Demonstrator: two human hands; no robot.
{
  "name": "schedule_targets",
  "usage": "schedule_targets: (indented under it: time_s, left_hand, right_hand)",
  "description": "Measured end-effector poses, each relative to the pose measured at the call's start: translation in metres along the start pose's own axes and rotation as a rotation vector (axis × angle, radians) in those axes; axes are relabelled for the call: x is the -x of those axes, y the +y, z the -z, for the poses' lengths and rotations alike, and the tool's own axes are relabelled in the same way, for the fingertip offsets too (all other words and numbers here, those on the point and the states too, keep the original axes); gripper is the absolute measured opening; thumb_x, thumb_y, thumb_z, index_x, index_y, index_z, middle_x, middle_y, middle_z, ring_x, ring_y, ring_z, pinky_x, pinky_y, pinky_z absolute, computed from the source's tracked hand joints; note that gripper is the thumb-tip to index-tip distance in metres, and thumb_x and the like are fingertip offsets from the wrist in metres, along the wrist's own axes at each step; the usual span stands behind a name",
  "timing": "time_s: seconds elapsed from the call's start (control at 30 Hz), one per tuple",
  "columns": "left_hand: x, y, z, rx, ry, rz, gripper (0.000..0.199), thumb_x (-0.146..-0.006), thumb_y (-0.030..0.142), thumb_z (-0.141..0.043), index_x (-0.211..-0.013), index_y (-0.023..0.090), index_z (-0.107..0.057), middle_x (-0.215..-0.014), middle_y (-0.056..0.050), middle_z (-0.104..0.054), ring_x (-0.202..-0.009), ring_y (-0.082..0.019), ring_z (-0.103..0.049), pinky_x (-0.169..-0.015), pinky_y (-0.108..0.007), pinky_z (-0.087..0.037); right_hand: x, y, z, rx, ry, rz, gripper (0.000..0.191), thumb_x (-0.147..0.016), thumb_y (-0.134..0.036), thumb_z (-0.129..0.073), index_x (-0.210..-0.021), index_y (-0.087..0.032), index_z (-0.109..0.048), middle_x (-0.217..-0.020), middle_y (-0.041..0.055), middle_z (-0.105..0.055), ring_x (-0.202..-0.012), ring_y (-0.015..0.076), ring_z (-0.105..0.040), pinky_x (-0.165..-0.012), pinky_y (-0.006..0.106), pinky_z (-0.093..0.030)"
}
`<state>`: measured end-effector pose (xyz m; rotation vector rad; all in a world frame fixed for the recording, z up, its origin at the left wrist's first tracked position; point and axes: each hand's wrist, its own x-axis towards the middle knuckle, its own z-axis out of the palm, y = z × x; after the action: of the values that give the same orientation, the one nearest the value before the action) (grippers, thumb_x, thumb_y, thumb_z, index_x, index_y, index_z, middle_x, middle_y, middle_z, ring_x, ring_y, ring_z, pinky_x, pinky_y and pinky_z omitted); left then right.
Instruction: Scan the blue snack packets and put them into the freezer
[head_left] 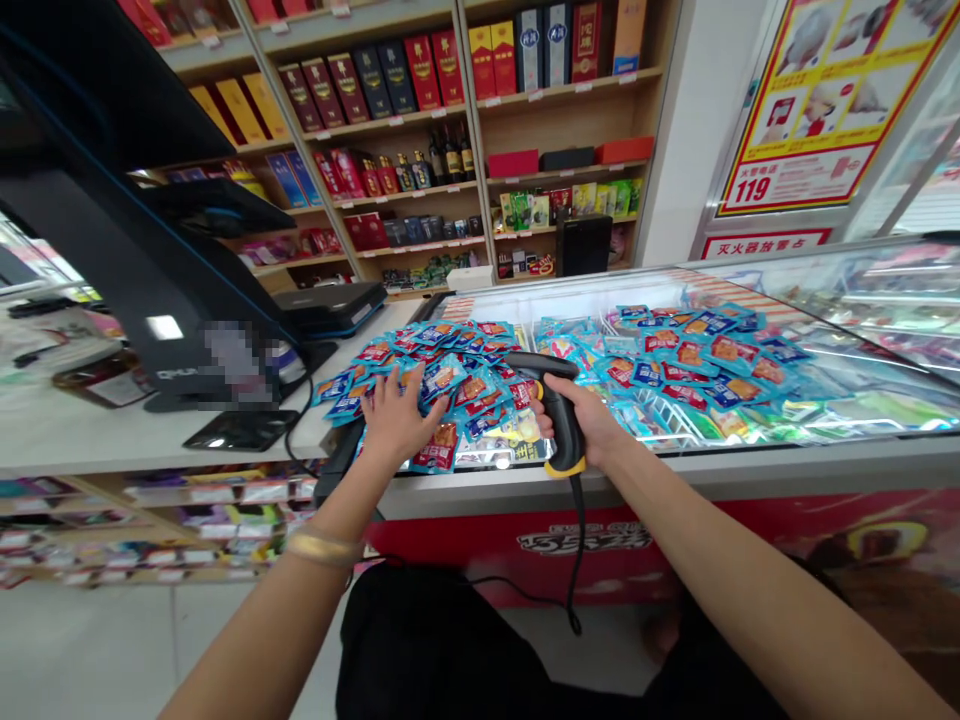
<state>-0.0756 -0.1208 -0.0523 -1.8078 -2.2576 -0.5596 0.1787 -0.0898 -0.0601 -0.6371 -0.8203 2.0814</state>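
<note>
Here, in my remote view: left hand (397,420) with fingers released, spread wide, laid against near heap of blue-and-red packets (472,388) on glass-topped bench (810,465). Right hand (592,415): fingers closed around handle of black-and-yellow scanner (564,430), head above heap's right edge, cord (579,540) hanging below. Second packet heap (694,360) lies right of scanner.

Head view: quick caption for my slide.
The right hand grips a handheld scanner while the left hand spreads its fingers over piled packets.
</note>
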Motion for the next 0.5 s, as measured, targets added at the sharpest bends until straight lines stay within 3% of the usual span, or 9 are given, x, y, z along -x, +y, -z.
schedule_targets:
  time_s: [0.1, 0.23, 0.5]
  left_hand:
    - [0.005, -0.010, -0.012, -0.082, -0.107, 0.000, 0.076, -0.088, 0.061, -0.045, -0.153, 0.024, -0.031, -0.161, -0.018, -0.023, -0.147, -0.044, -0.020, -0.111, -0.065, -0.025]
    - [-0.001, -0.012, -0.020, -0.088, -0.087, -0.032, 0.075, -0.090, 0.061, -0.042, -0.154, 0.024, -0.028, -0.160, -0.020, -0.023, -0.147, -0.044, -0.020, -0.111, -0.062, -0.027]
    - [-0.004, -0.014, -0.019, -0.067, -0.013, -0.054, 0.077, -0.087, 0.062, -0.047, -0.153, 0.027, -0.029, -0.161, -0.016, -0.024, -0.147, -0.043, -0.020, -0.113, -0.064, -0.023]
  right_hand:
    - [-0.009, 0.007, -0.009, 0.021, 0.010, -0.017, 0.024, -0.084, -0.036, -0.064, -0.073, -0.015, -0.058, -0.058, -0.0009, -0.056, -0.043, 0.0074, -0.048, -0.039, 0.018, -0.042]
    - [-0.016, 0.013, -0.013, 0.033, 0.030, -0.020, 0.022, -0.086, -0.034, -0.061, -0.074, -0.015, -0.059, -0.058, -0.0008, -0.057, -0.042, 0.0075, -0.049, -0.038, 0.017, -0.042]
    - [-0.012, 0.010, -0.006, 0.009, 0.017, -0.022, 0.024, -0.083, -0.037, -0.066, -0.074, -0.016, -0.059, -0.057, -0.0017, -0.056, -0.043, 0.0074, -0.048, -0.038, 0.017, -0.041]
